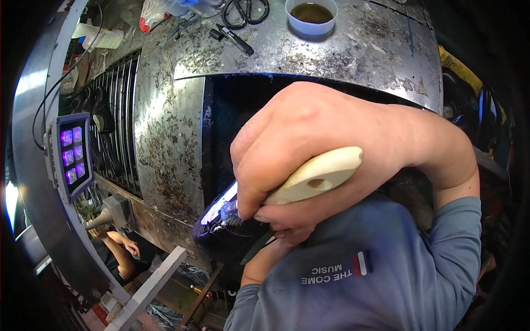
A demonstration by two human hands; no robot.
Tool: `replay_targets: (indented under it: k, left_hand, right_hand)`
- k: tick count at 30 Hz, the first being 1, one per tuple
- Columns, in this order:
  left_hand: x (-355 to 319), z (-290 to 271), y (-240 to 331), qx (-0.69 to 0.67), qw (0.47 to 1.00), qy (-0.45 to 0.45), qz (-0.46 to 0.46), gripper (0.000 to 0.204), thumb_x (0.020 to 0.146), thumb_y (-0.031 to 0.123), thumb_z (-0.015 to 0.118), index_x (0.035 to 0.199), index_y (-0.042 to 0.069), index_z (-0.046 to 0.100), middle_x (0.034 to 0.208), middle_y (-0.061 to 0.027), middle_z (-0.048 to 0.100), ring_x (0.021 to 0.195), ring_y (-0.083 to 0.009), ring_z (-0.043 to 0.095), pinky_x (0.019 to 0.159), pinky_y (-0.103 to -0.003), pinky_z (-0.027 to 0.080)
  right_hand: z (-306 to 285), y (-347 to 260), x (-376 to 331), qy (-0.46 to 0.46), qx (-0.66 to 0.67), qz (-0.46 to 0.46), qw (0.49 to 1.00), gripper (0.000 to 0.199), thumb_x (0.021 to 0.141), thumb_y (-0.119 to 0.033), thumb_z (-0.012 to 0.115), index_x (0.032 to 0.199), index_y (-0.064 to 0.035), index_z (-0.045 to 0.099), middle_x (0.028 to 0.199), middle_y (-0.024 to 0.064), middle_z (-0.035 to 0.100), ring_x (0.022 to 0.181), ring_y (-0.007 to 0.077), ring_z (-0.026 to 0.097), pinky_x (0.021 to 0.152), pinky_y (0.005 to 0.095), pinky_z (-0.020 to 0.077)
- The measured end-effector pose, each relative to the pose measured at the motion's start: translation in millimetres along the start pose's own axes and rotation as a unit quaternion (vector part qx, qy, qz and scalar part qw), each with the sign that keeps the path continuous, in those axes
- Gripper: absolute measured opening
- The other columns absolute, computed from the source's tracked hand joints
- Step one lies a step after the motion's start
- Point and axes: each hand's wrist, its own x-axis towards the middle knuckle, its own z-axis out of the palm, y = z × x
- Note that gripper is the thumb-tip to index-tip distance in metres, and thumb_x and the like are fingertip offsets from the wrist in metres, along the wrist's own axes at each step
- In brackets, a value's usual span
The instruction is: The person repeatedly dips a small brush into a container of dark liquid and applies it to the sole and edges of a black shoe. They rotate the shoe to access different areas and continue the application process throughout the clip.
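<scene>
My right hand point(298, 127) is closed round the cream-coloured handle point(312, 179) of a brush, which has a hole through it. Below the fingers, the brush's bluish bristles point(229, 214) touch a dark shoe point(212, 234), whose pale edge catches violet light. My left hand point(292, 234) is under the right one and mostly hidden. It appears to grip the shoe's near end, though its fingers barely show.
On the stained metal bench point(165, 143) stand a white bowl point(312, 19) of brown liquid, a black marker point(236, 39) and scissors point(245, 14). A violet lamp point(72, 154) hangs at left, near a rack point(118, 121) with dark shoes. Another person's forearm point(124, 256) shows at lower left.
</scene>
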Motion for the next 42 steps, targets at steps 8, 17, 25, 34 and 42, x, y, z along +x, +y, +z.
replay_targets:
  k: [8,17,25,34,42]
  left_hand:
    - [7.7,9.1,-4.8,-0.014,0.996,0.011,0.089,0.023,0.104,0.019,0.054,0.109,-0.001,0.064,0.101,-0.0114,0.073,0.077,-0.0241,0.076,0.062,-0.032,0.065]
    - [-35.9,66.5,5.9,0.120,0.954,0.188,0.201,0.058,0.105,0.027,0.053,0.151,-0.004,0.036,0.114,-0.0247,0.065,0.083,-0.0313,0.072,0.054,-0.036,0.058]
    - [-39.3,243.1,43.3,0.633,0.432,0.604,0.220,0.065,0.089,0.039,0.076,0.135,-0.002,0.057,0.124,-0.0177,0.069,0.108,-0.0284,0.070,0.101,-0.043,0.054]
    - [-49.4,402.2,205.1,0.715,-0.119,0.689,0.024,0.071,0.073,0.040,0.092,0.120,-0.006,0.066,0.096,-0.0098,0.074,0.079,-0.0165,0.070,0.073,-0.028,0.054]
    - [-31.7,460.7,367.1,0.647,-0.430,0.628,-0.049,0.089,0.063,0.060,0.088,0.119,-0.007,0.071,0.110,-0.0243,0.075,0.104,-0.0310,0.074,0.095,-0.038,0.053]
  right_hand:
    - [-11.3,12.0,-8.4,-0.023,-0.066,-0.052,0.996,0.008,0.087,-0.006,0.072,0.094,-0.0020,0.074,0.083,0.0097,0.071,0.074,0.0278,0.069,0.065,0.0354,0.0562]
    - [-34.2,9.7,-15.1,0.048,-0.095,0.032,0.994,0.017,0.085,-0.013,0.080,0.098,-0.0035,0.077,0.090,0.0098,0.075,0.082,0.0224,0.073,0.074,0.0329,0.0563]
    - [-47.7,4.9,-32.1,0.120,-0.143,0.089,0.978,0.025,0.083,-0.012,0.080,0.105,-0.0005,0.077,0.095,0.0123,0.076,0.087,0.0226,0.072,0.079,0.0320,0.0545]
    - [-45.2,19.6,-53.2,0.211,-0.140,0.144,0.957,0.025,0.078,-0.012,0.082,0.099,-0.0005,0.078,0.091,0.0128,0.076,0.082,0.0239,0.072,0.077,0.0336,0.0558]
    - [-53.7,23.6,-57.0,0.257,-0.159,0.191,0.934,0.026,0.075,-0.013,0.083,0.097,-0.0008,0.078,0.090,0.0128,0.077,0.079,0.0240,0.073,0.072,0.0334,0.0566]
